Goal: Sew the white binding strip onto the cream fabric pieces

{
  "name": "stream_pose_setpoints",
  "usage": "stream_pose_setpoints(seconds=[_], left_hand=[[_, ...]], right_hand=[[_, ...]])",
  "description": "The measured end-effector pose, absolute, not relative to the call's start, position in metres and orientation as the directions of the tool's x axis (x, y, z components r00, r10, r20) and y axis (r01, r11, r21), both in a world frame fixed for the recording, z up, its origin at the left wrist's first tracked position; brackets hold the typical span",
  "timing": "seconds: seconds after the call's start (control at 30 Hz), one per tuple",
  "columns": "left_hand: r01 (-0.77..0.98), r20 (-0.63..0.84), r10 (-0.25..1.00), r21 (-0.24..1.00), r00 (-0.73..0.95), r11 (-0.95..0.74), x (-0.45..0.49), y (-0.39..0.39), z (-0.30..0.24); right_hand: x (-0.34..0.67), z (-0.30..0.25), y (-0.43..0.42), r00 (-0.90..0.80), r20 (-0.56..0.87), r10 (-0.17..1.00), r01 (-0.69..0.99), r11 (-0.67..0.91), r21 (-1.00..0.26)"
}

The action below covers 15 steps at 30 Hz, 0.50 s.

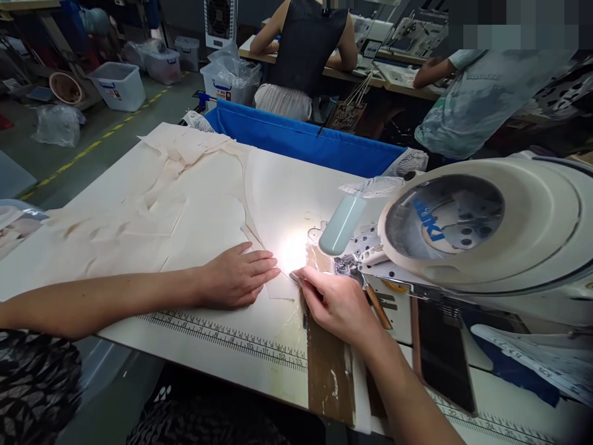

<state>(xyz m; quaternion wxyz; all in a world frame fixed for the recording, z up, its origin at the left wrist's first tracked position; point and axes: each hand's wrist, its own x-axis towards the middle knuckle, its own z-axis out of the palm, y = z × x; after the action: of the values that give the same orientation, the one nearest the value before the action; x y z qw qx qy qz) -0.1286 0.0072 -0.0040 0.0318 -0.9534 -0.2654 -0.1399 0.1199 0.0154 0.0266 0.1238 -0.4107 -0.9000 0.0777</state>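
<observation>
- The pale fabric (281, 287) is laid on the counter (241, 364), left of the sewing machine (482, 266), with its near corner between the two hands.
- The left hand (237, 276) is laid palm down on the cloth, fingers extended and slightly spread; if it were pressed unevenly, the layers could be dragged out of line.
- By the right hand (337, 304), a small grey object (294, 276) is pinched between thumb and fingers at the fabric's edge; what it is cannot be told. Were the pinch loosened or tugged, the edge could be shifted or creased.
- A bright patch of light is thrown just beyond the fingertips, so the edge could be misjudged in the glare.
- Loose cloth pieces (173, 151) are spread over the far left part; they could be snagged or pulled along if the fabric were swept that way.
- The needle area is hidden behind the machine's parts; fingers could be hurt if brought too near while it was running.
- A wooden-handled tool (378, 306) and a phone (442, 352) are placed near the right forearm, and could be knocked by it.
</observation>
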Motion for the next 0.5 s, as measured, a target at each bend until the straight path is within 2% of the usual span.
stream_pose_setpoints(seconds=[0.27, 0.5], left_hand=[[0.517, 0.368, 0.497, 0.049, 0.786, -0.854, -0.127, 0.01, 0.0], [0.521, 0.326, 0.51, 0.059, 0.796, -0.851, -0.125, 0.01, -0.004]], right_hand=[[0.109, 0.023, 0.019, -0.603, 0.183, 0.776, 0.741, 0.631, -0.232], [0.112, 0.015, 0.027, -0.55, 0.232, 0.802, 0.716, 0.596, -0.362]])
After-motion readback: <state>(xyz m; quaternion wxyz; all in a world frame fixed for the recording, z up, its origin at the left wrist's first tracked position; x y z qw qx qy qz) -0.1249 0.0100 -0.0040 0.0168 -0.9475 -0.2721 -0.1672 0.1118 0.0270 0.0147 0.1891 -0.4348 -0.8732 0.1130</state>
